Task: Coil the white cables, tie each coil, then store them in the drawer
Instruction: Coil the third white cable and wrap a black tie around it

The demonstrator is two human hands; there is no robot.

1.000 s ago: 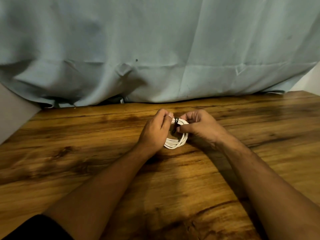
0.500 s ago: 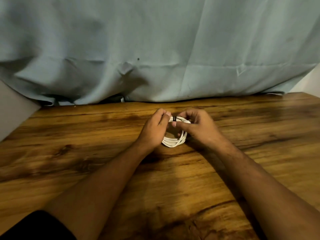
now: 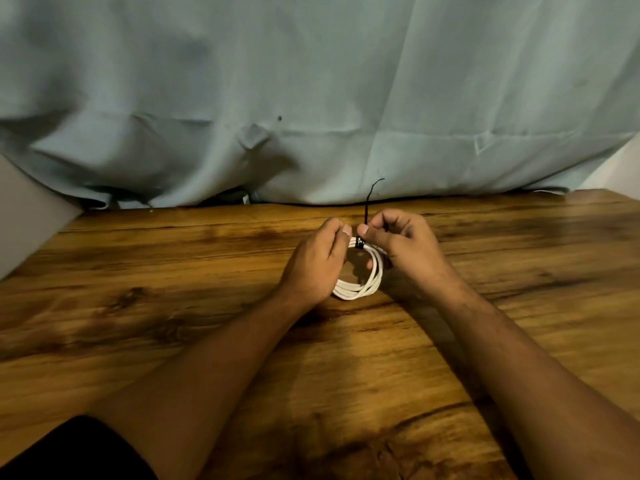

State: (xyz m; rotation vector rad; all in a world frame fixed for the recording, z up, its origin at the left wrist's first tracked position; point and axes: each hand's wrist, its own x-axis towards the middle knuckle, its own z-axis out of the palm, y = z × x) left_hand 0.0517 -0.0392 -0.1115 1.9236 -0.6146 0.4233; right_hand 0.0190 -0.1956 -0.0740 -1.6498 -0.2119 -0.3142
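Both hands meet over the far middle of the tabletop (image 3: 173, 306), with a white cable coil (image 3: 358, 289) between them.

The left hand (image 3: 317, 263) grips the coil's left side. Its fingers are curled over the loops and hide that part of the coil, and its thumb lies along the top, with the tip just beside the binding. How the fingertips sit underneath cannot be seen.

The right hand (image 3: 407, 252) is closed narrowly. Its thumb and forefinger pinch a thin black tie (image 3: 366, 209) just above the coil, and its other fingers are curled in toward the palm. The heel of this hand lies against the coil's right side.

The tie is wrapped as a dark band round the bunched loops at the top of the coil, between the two thumbs. Its loose tail rises from the pinch, nearly upright, and bends to the right at the tip in front of the curtain (image 3: 311, 98).

The coil's near, lower arc shows several white strands lying side by side. It sits low at the tabletop, though whether it touches the wood cannot be told. Both forearms reach in from the near edge, and a dark sleeve (image 3: 69, 452) shows at the lower left. The pale blue curtain hangs behind the tabletop's far edge.
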